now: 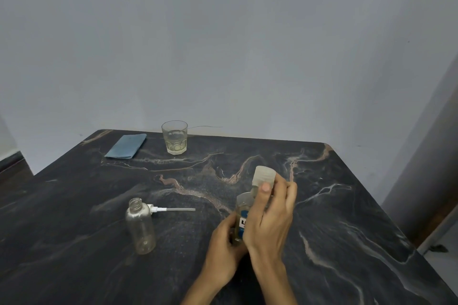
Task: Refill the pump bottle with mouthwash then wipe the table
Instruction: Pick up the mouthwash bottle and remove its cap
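An empty clear pump bottle [140, 228] stands upright and uncapped on the dark marble table [347, 205]. Its white pump head with dip tube [168, 209] lies on the table just behind it. My left hand [224, 242] grips the lower body of the mouthwash bottle [242, 215], which has a blue and white label. My right hand [270, 213] pinches the bottle's translucent cap [264, 176] at the top; whether the cap sits on the neck or is lifted off I cannot tell. Much of the mouthwash bottle is hidden by my hands.
A drinking glass [174, 137] with a little pale liquid stands near the table's far edge. A folded blue cloth [126, 145] lies to its left. A grey wall rises behind the table. The table's right edge drops off to the floor.
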The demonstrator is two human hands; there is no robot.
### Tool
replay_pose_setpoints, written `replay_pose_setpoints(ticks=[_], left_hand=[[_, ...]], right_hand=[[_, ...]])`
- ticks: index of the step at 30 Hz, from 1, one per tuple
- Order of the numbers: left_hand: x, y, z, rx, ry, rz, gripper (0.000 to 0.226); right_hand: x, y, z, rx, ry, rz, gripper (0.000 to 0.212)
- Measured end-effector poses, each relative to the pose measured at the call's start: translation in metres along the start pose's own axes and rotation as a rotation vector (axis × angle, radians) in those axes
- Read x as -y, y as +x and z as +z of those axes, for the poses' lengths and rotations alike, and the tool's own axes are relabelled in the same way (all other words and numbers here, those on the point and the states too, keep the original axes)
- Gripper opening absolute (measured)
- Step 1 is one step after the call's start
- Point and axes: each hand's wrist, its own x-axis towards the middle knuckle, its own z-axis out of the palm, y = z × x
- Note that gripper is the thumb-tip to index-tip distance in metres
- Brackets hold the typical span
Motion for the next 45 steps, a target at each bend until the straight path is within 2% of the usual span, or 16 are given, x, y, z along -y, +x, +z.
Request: replay_pose_setpoints(ticks=[5,9,12,15,17,19,27,35,39,45], left_hand=[[-0.001,-0.001,0.0,0.011,-0.016,-0.001,0.026],[0.0,-0.002,-0.001,0.043,-0.035,-0.015,0.034],[0.001,-0.001,-0.001,0.045,-0.044,-0.042,0.044],[0.006,0.001,-0.001,0.032,-0.014,-0.066,0.05],[0.008,0.002,-0.001,0.029,0.001,-0.073,0.049],[0.009,0.002,-0.001,0.02,0.015,-0.075,0.049],[0.01,0.001,-0.002,0.024,0.026,-0.089,0.048],[0.008,0.0,-0.001,0.019,0.037,-0.084,0.047],[0.009,-0.001,-0.001,0.005,0.044,-0.083,0.049],[0.007,-0.002,-0.001,0.012,0.053,-0.078,0.047]], right_hand=[[0.011,0.007,-0.001,0.022,0.012,0.138,0.051],[0.021,0.019,-0.009,0.118,0.08,0.297,0.051],[0.028,0.033,-0.016,0.176,0.226,0.468,0.042],[0.023,0.049,-0.028,0.099,0.448,0.611,0.021],[0.014,0.057,-0.04,-0.006,0.475,0.632,0.01],[0.0,0.059,-0.053,-0.08,0.47,0.633,0.012],[-0.053,0.025,-0.088,-0.069,0.151,0.643,0.033],[-0.065,-0.009,-0.099,0.047,-0.278,0.662,0.033],[-0.064,-0.012,-0.101,0.074,-0.346,0.686,0.034],[-0.058,-0.016,-0.099,0.228,-0.48,0.685,0.038]])
